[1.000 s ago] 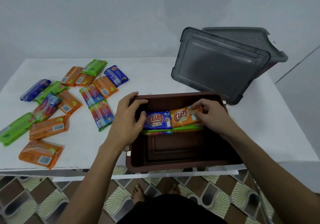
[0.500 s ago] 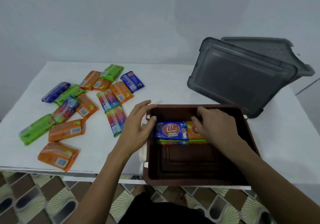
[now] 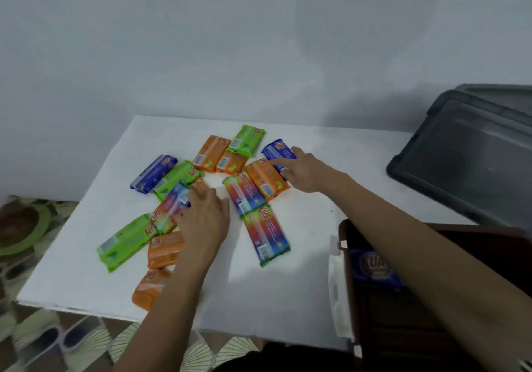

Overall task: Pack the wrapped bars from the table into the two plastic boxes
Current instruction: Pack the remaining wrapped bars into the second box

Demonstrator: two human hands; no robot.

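Loose wrapped bars [image 3: 266, 233] lie scattered over the left and middle of the white counter [image 3: 282, 299]. Furthest left are a green bar [image 3: 126, 242] near the front and a blue bar [image 3: 154, 173] further back, with two orange bars [image 3: 165, 249] close to the near edge.

The left grip [image 3: 201, 222] lies flat over this cluster, palm down and fingers nearly straight. Its fingertips touch a rainbow bar [image 3: 169, 207] and it covers most of an orange bar beneath. It clasps nothing.

Right of it, two more rainbow bars sit end to end in the middle of the counter. Behind them are orange and green bars.

The right grip [image 3: 305, 170] reaches to the far side of the pile. Its fingers are stretched out over a second blue bar [image 3: 277, 151], with the thumb by the edge of an orange bar [image 3: 266, 180]. It looks spread rather than closed, though the picture is blurred there.

At the near right stands the brown box [image 3: 489, 245], with a blue bar [image 3: 374, 268] inside at its left end. At the far right, the grey lid [image 3: 466, 158] leans against the grey box [image 3: 501, 95].
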